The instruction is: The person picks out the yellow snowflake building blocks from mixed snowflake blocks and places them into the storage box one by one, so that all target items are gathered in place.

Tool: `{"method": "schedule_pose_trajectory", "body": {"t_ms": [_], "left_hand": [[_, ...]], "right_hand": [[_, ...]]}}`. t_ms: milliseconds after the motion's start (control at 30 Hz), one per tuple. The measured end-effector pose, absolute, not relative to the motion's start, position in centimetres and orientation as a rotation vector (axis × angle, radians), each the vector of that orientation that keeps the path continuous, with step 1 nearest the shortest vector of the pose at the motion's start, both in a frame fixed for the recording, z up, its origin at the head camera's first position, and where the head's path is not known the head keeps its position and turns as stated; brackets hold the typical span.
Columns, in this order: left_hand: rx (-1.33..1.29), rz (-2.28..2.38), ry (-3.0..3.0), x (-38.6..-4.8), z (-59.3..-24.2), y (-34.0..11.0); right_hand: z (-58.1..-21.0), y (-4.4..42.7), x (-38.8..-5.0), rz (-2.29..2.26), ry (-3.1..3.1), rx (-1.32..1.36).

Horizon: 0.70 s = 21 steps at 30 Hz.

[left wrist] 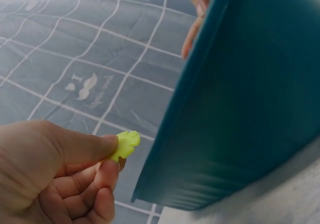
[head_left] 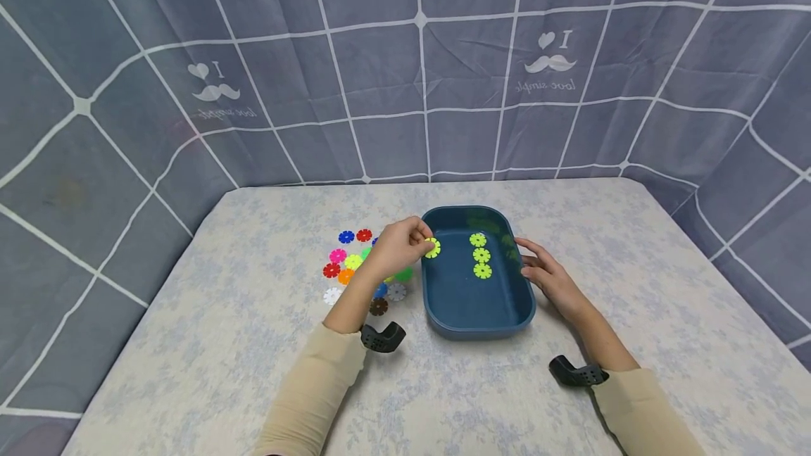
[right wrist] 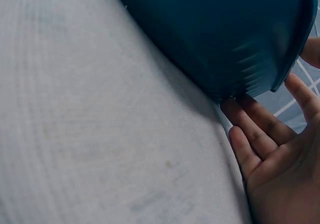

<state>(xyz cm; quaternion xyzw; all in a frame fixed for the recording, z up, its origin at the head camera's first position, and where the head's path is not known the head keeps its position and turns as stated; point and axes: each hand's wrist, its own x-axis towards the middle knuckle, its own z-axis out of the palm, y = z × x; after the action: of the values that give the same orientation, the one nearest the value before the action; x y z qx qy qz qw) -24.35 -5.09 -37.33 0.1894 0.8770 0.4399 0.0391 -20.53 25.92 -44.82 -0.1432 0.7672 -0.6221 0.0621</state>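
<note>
Left hand (head_left: 399, 248) pinches disc (left wrist: 128, 145) by its edge, just by bin (head_left: 467, 305) rim; right hand (head_left: 550, 276), fingers loosely extended, touches opposite side. Light pinch, clear rim, steady bin advisable.

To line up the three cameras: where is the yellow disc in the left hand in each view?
Head: the yellow disc is just below and right of centre, by the left rim of the blue bin.
Left wrist: the yellow disc, below and left of centre.
Right wrist: not in it.
Shared landmark: the blue bin, in all three.
</note>
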Motion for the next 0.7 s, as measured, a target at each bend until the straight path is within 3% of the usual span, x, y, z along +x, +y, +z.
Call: {"method": "schedule_pose_trajectory", "body": {"t_ms": [700], "left_hand": [[0.727, 1.181, 2.679, -23.8, -37.4, -1.9]], "right_hand": [[-44.7, 25.7, -20.5, -1.907, 2.3, -0.412]]}}
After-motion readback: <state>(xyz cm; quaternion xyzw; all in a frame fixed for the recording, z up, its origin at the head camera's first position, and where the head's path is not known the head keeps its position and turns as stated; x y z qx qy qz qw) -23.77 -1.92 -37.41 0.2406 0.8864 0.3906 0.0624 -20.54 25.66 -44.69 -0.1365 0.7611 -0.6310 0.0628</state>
